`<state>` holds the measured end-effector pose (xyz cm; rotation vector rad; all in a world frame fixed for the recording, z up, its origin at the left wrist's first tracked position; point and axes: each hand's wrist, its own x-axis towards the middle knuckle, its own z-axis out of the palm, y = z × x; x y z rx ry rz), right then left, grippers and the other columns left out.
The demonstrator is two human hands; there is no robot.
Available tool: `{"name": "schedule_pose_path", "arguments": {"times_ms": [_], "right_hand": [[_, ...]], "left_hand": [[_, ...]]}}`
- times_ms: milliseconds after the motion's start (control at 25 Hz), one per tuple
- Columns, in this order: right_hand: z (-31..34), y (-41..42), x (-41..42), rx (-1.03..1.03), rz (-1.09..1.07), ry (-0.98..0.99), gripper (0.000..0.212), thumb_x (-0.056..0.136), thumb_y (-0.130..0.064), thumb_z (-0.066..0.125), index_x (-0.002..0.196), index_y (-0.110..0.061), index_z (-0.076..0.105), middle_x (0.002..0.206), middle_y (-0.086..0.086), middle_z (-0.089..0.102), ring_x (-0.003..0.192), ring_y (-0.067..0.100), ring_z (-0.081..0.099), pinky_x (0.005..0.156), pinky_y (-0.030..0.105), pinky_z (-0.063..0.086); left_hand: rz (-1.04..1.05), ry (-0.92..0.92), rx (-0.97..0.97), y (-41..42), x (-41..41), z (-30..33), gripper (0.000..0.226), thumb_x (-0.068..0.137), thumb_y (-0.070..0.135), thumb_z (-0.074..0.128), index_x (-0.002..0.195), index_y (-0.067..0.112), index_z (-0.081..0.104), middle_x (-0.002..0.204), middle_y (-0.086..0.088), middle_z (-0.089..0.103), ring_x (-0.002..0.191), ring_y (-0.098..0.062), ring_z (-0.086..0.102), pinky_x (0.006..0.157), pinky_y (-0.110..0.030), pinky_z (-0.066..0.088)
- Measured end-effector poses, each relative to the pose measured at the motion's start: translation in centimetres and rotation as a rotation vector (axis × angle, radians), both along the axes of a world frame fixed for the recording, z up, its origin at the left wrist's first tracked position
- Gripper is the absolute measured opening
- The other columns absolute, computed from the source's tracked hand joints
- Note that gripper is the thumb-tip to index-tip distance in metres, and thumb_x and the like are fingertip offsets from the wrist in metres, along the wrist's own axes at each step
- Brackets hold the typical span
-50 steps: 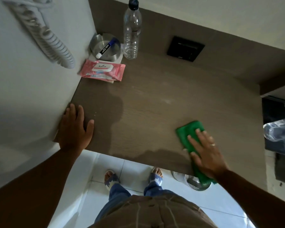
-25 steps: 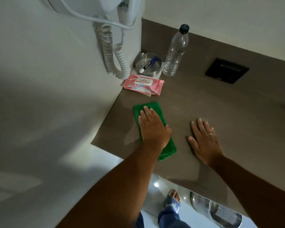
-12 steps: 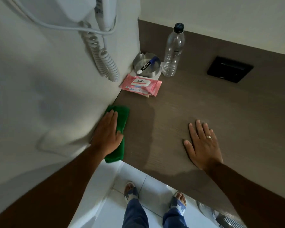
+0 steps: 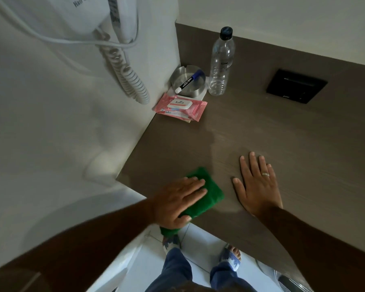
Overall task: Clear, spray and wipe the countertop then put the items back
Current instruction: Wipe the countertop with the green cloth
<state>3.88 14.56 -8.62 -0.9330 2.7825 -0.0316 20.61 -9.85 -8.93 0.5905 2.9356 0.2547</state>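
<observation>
Left hand (image 4: 177, 201) slid fuzzy green cloth (image 4: 207, 190) rightward along woodgrain countertop (image 4: 282, 144); both hands' fingers flat.

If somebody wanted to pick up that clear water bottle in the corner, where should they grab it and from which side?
Probably around the middle of the water bottle, coming in from the right or front. It stands upright and its round body suits a wrapping grip. The metal ashtray with a marker across it sits close on its left and the backsplash is behind, so those sides are crowded.
</observation>
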Motion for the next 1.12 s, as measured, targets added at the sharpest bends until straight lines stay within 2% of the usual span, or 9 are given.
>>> {"name": "schedule_pose_path", "arguments": {"times_ms": [80, 240, 360, 520, 680, 840, 960, 1040, 1120], "right_hand": [[0.0, 0.0, -0.1, 0.005, -0.003, 0.003, 0.07, 0.099, -0.057, 0.019, 0.156, -0.016, 0.016, 0.163, 0.016, 0.015, 0.15, 0.036, 0.013, 0.12, 0.047, 0.01], [0.0, -0.2, 0.1, 0.001, -0.013, 0.0, 0.071, 0.098, -0.056, 0.022, 0.156, -0.015, 0.017, 0.163, 0.017, 0.015, 0.149, 0.037, 0.013, 0.121, 0.049, 0.012], [0.0, -0.4, 0.2, -0.004, -0.019, 0.003, 0.073, 0.098, -0.057, 0.023, 0.156, -0.014, 0.018, 0.163, 0.018, 0.015, 0.15, 0.037, 0.013, 0.121, 0.05, 0.012], [0.1, -0.3, 0.3, -0.001, -0.026, 0.003, 0.074, 0.096, -0.058, 0.023, 0.156, -0.015, 0.017, 0.163, 0.016, 0.014, 0.15, 0.036, 0.012, 0.121, 0.05, 0.011], [-0.1, -0.4, 0.2, -0.019, -0.027, 0.007, 0.073, 0.096, -0.056, 0.025, 0.156, -0.016, 0.019, 0.163, 0.016, 0.015, 0.15, 0.036, 0.012, 0.121, 0.05, 0.012], [-0.2, -0.3, 0.3, -0.057, -0.029, 0.04, 0.071, 0.095, -0.053, 0.028, 0.154, -0.013, 0.028, 0.161, 0.018, 0.024, 0.147, 0.039, 0.02, 0.119, 0.052, 0.016], [-0.4, -0.2, 0.4, -0.096, -0.024, 0.066, 0.068, 0.095, -0.05, 0.031, 0.152, -0.012, 0.033, 0.159, 0.019, 0.027, 0.146, 0.04, 0.024, 0.118, 0.052, 0.017], [-0.6, -0.2, 0.4, -0.126, -0.015, 0.086, 0.066, 0.096, -0.047, 0.033, 0.151, -0.011, 0.035, 0.159, 0.02, 0.029, 0.146, 0.04, 0.025, 0.118, 0.053, 0.018], [-0.9, 0.0, 0.4, -0.141, -0.01, 0.11, 0.064, 0.097, -0.045, 0.033, 0.151, -0.01, 0.036, 0.158, 0.02, 0.03, 0.145, 0.041, 0.025, 0.118, 0.053, 0.019]], "left_hand": [[0.146, -0.021, -0.02, -4.6, -0.1, 0.8, 0.082, 0.082, 0.046, 0.051, 0.151, 0.01, 0.024, 0.159, -0.018, 0.019, 0.147, -0.032, 0.019, 0.119, -0.05, 0.017], [0.675, -0.03, -0.052, -10.1, 1.0, 1.3, 0.082, 0.083, 0.048, 0.045, 0.152, 0.013, 0.021, 0.16, -0.014, 0.019, 0.147, -0.031, 0.017, 0.118, -0.052, 0.023], [0.783, -0.086, -0.058, -9.6, 0.0, 1.0, 0.082, 0.082, 0.048, 0.044, 0.152, 0.016, 0.015, 0.16, -0.014, 0.018, 0.147, -0.031, 0.018, 0.118, -0.044, 0.018], [0.798, -0.112, -0.04, -10.0, -7.3, 1.1, 0.08, 0.083, 0.045, 0.038, 0.152, 0.014, 0.012, 0.161, -0.015, 0.015, 0.148, -0.033, 0.013, 0.118, -0.043, 0.011], [0.799, -0.093, -0.024, -10.6, -12.8, 2.1, 0.081, 0.078, 0.043, 0.045, 0.149, 0.011, 0.023, 0.155, -0.017, 0.026, 0.144, -0.038, 0.021, 0.118, -0.051, 0.02], [0.772, -0.07, 0.095, -3.1, -8.0, 1.5, 0.082, 0.08, 0.042, 0.05, 0.152, 0.021, 0.018, 0.161, -0.01, 0.017, 0.148, -0.031, 0.011, 0.121, -0.048, 0.008], [0.529, -0.06, 0.214, 6.7, -3.0, 0.6, 0.079, 0.078, 0.046, 0.051, 0.15, 0.027, 0.022, 0.159, -0.002, 0.021, 0.148, -0.023, 0.014, 0.12, -0.048, 0.014], [0.353, -0.077, 0.207, 5.6, -1.7, 0.3, 0.079, 0.08, 0.047, 0.052, 0.151, 0.029, 0.022, 0.16, 0.001, 0.019, 0.149, -0.019, 0.012, 0.12, -0.045, 0.012], [0.382, -0.005, 0.142, 0.5, -2.0, 0.1, 0.081, 0.082, 0.047, 0.053, 0.153, 0.027, 0.02, 0.162, -0.002, 0.018, 0.149, -0.022, 0.014, 0.12, -0.049, 0.014]]}}
